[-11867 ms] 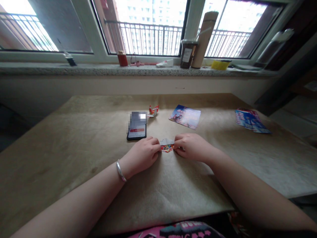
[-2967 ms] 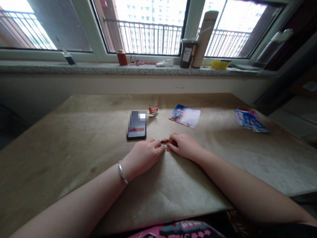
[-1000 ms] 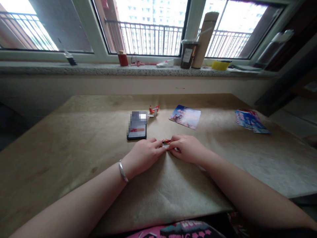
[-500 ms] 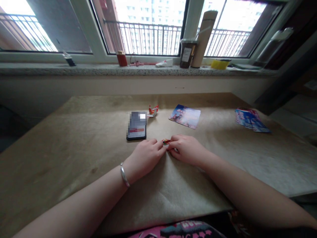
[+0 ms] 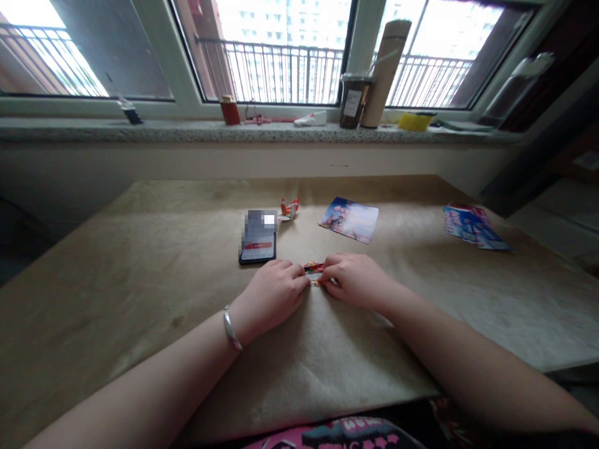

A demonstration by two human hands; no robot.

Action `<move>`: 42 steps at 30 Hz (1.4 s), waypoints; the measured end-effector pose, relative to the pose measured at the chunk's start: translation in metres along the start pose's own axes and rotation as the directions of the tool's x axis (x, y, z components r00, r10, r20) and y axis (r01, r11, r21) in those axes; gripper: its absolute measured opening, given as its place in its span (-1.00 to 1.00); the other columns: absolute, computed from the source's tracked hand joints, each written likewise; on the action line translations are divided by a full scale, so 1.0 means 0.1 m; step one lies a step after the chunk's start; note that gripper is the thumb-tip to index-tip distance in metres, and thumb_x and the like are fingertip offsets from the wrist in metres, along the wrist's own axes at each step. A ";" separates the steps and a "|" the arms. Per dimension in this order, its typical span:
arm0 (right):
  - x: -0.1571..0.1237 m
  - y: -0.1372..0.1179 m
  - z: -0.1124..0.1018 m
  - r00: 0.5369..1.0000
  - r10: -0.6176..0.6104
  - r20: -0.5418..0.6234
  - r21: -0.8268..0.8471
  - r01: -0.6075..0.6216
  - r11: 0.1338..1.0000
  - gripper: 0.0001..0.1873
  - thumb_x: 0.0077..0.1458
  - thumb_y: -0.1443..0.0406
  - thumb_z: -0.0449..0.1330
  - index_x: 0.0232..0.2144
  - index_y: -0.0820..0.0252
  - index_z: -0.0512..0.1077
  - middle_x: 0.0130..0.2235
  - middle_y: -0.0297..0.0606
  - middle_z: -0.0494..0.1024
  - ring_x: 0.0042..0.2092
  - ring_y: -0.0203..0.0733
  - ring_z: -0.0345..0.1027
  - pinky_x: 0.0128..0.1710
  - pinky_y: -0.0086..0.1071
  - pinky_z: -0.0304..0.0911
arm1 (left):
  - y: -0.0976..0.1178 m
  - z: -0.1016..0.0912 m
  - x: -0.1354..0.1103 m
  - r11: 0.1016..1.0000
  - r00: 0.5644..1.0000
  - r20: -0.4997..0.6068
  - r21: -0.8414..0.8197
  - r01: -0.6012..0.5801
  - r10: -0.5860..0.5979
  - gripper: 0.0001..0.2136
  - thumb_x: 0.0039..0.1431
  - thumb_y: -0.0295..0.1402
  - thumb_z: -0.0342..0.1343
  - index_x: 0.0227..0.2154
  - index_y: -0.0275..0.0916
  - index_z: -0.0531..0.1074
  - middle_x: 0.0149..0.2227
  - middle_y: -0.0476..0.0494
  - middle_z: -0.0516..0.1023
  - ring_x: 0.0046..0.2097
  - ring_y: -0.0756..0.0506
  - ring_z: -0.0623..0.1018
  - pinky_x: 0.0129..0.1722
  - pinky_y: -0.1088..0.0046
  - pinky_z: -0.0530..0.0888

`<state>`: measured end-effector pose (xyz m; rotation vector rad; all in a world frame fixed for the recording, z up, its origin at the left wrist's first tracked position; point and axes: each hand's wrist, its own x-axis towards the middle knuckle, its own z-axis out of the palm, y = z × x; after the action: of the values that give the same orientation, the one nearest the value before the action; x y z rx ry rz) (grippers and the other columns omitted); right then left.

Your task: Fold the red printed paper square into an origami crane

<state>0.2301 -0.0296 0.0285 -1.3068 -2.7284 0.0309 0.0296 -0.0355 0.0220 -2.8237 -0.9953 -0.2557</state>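
Both hands (image 5: pixel 276 294) (image 5: pixel 356 280) pinch folded paper (image 5: pixel 313 268), long axis left-right.

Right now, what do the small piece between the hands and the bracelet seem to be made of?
The small piece looks like thin printed paper, multicoloured and folded, pinched by the left hand and right hand. The bracelet looks like polished metal, silvery with a glint.
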 end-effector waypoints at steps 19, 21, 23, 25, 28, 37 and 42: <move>-0.01 0.01 -0.04 0.998 0.038 0.043 -0.013 -0.037 0.999 -0.75 0.08 0.26 0.05 -0.37 0.04 0.55 -0.29 -0.32 0.54 -0.29 -0.25 0.38 -0.39 -0.43 0.07 | 0.00 -0.01 -0.03 0.997 0.996 0.069 -0.043 0.061 -0.058 -0.79 0.20 -0.43 -0.07 -0.30 -0.27 0.49 -0.31 -0.17 0.46 -0.23 -0.10 0.45 -0.21 0.33 0.46; -0.01 0.01 -0.04 0.998 0.043 0.043 -0.020 -0.042 0.999 -0.75 0.07 0.27 0.05 -0.38 0.05 0.55 -0.31 -0.32 0.54 -0.29 -0.24 0.39 -0.40 -0.43 0.08 | 0.01 -0.02 -0.02 0.998 0.996 0.065 -0.029 0.056 -0.054 -0.79 0.20 -0.43 -0.07 -0.33 -0.28 0.49 -0.31 -0.18 0.46 -0.24 -0.10 0.44 -0.23 0.34 0.46; -0.01 0.02 -0.05 0.998 0.041 0.044 -0.018 -0.040 0.999 -0.75 0.08 0.27 0.05 -0.37 0.04 0.55 -0.30 -0.32 0.54 -0.30 -0.25 0.39 -0.40 -0.42 0.08 | 0.01 -0.02 -0.02 0.998 0.997 0.058 -0.032 0.059 -0.057 -0.79 0.19 -0.43 -0.06 -0.34 -0.28 0.49 -0.31 -0.18 0.46 -0.24 -0.10 0.44 -0.23 0.34 0.46; -0.02 0.04 -0.06 0.998 0.038 0.044 -0.006 -0.037 0.999 -0.76 0.08 0.26 0.07 -0.36 0.01 0.55 -0.30 -0.33 0.54 -0.30 -0.26 0.39 -0.40 -0.43 0.08 | -0.01 -0.03 -0.02 0.996 0.996 0.056 -0.058 0.066 -0.063 -0.80 0.18 -0.43 -0.05 -0.33 -0.27 0.50 -0.30 -0.18 0.46 -0.23 -0.10 0.44 -0.21 0.34 0.46; -0.02 0.08 -0.06 0.998 0.042 0.054 0.014 -0.043 0.999 -0.77 0.07 0.25 0.09 -0.34 -0.02 0.56 -0.32 -0.34 0.55 -0.30 -0.26 0.39 -0.39 -0.42 0.09 | -0.03 -0.03 -0.03 0.992 0.996 0.054 -0.108 0.072 -0.066 -0.80 0.17 -0.44 -0.04 -0.32 -0.25 0.51 -0.29 -0.16 0.46 -0.22 -0.09 0.43 -0.19 0.35 0.46; -0.02 0.04 -0.05 0.999 0.005 0.050 -0.025 -0.004 1.000 -0.75 0.10 0.28 0.04 -0.38 0.08 0.54 -0.28 -0.28 0.53 -0.29 -0.23 0.36 -0.36 -0.40 0.09 | -0.05 -0.04 -0.03 0.984 0.995 0.072 -0.157 0.086 -0.075 -0.79 0.16 -0.43 -0.04 -0.30 -0.22 0.52 -0.24 -0.15 0.46 -0.20 -0.09 0.43 -0.15 0.34 0.43; -0.02 0.08 -0.01 1.000 -0.014 0.013 0.013 0.014 1.000 -0.78 0.09 0.29 0.06 -0.37 0.10 0.52 -0.27 -0.29 0.51 -0.29 -0.26 0.34 -0.33 -0.42 0.10 | -0.09 -0.03 -0.04 0.983 0.998 0.048 -0.177 0.047 -0.039 -0.79 0.15 -0.46 -0.02 -0.32 -0.23 0.53 -0.23 -0.15 0.45 -0.22 -0.07 0.42 -0.17 0.36 0.43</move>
<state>0.2371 -0.0260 0.0284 -1.2880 -2.7434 0.0561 0.0201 -0.0314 0.0249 -2.9821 -1.0948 -0.3026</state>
